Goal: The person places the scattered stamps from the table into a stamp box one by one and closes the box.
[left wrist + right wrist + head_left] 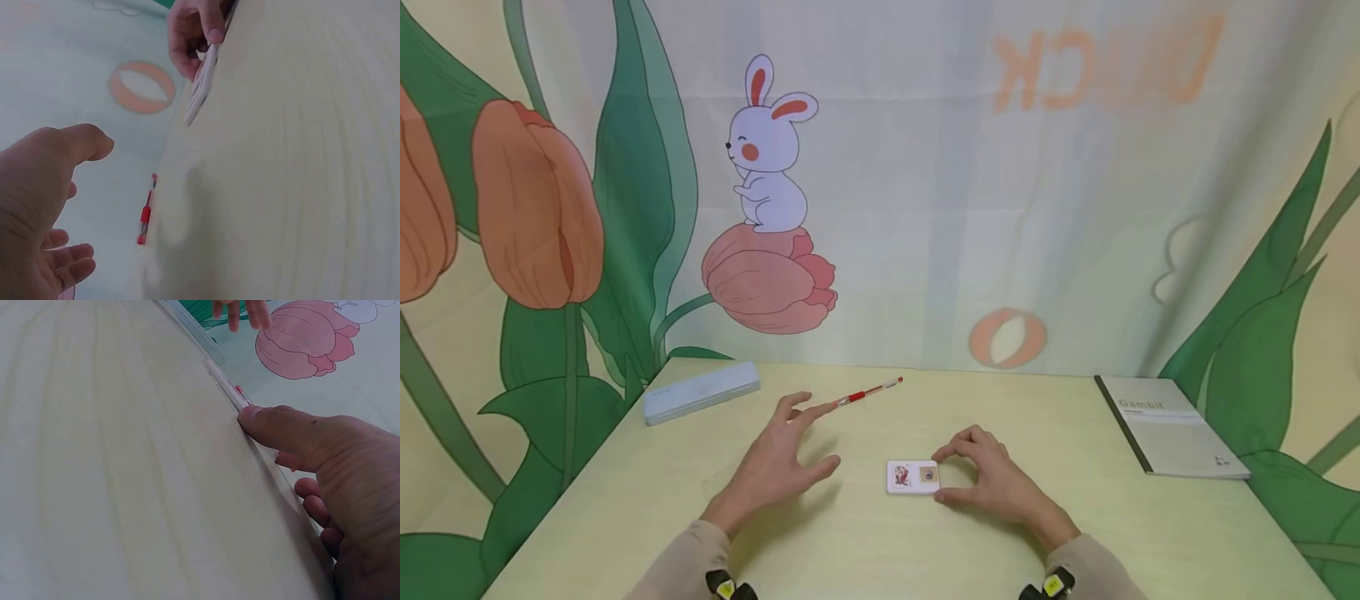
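Note:
A small, flat white rectangle (914,477) with two little printed pictures lies at the middle of the table, near the front. My right hand (996,479) grips its right end, thumb at the near corner and fingers at the far one. In the left wrist view the white piece (201,84) appears edge-on and thin. My left hand (775,454) hovers to its left, fingers spread, holding nothing. Beyond the left fingertips lies a red pen (857,397), one end overlapped by a finger in the head view. The right wrist view shows the right thumb (269,422) against the white piece's edge.
A pale blue pencil case (702,393) sits at the table's back left. Towards the right edge lies a grey notebook (1172,425) with a dark spine. Behind the table hangs a curtain (917,208) printed with tulips and a rabbit.

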Demonstrator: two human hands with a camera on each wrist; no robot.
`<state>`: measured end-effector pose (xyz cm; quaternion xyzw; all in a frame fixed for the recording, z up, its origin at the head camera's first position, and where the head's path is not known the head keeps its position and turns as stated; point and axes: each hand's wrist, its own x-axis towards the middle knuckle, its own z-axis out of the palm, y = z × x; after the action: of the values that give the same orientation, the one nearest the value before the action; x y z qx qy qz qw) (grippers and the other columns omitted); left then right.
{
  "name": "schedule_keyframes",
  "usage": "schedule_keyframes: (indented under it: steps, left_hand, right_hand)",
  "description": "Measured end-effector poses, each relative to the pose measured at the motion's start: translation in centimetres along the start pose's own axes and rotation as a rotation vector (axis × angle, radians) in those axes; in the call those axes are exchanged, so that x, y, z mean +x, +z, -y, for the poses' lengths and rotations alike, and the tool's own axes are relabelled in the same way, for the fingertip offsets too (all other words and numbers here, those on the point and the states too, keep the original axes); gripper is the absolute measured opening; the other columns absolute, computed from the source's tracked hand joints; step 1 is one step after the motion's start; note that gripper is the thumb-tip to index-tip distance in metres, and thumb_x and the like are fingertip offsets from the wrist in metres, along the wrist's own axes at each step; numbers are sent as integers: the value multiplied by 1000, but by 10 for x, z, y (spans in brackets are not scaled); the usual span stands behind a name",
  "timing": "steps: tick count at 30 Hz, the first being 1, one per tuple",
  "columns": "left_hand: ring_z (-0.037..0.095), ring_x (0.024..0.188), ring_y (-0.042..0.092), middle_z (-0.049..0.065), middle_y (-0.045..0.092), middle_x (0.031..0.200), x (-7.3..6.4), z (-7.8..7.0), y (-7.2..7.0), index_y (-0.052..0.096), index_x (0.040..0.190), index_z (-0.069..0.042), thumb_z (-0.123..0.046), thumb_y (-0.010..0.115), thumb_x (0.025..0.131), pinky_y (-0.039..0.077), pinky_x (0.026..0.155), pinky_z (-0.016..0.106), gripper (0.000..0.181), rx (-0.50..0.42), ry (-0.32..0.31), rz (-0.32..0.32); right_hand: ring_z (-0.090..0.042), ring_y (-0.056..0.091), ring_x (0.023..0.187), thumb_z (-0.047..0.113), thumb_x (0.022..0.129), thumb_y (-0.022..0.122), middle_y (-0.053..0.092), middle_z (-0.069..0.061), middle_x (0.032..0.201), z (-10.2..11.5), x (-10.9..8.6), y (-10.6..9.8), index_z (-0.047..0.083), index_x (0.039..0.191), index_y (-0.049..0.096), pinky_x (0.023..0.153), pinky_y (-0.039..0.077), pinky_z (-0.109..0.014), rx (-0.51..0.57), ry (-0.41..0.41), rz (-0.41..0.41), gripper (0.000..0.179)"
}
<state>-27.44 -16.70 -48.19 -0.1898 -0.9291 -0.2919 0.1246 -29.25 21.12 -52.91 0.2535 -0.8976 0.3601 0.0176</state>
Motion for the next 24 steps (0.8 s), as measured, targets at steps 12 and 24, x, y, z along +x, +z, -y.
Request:
schedule_keyframes:
  steps: [12,24]
  left_hand:
    - [45,135,63,22,45,164,-41,52,-44,62,158,-15,-40,94,86,55,102,66,82,55,-51,-102]
    - [30,108,57,4,65,112,-72,83,-46,67,149,-14,-56,94,81,47,96,62,84,222,-140,-28]
  right_hand:
    - [-20,51,126,44,84,99,57,9,127,1,-1,-3,35,125,77,114,34,-58,-8,-5,1,47]
    - [-21,51,125,44,84,98,58,7,126,2,-1,-2,33,126,78,114,34,-58,-10,-12,8,48]
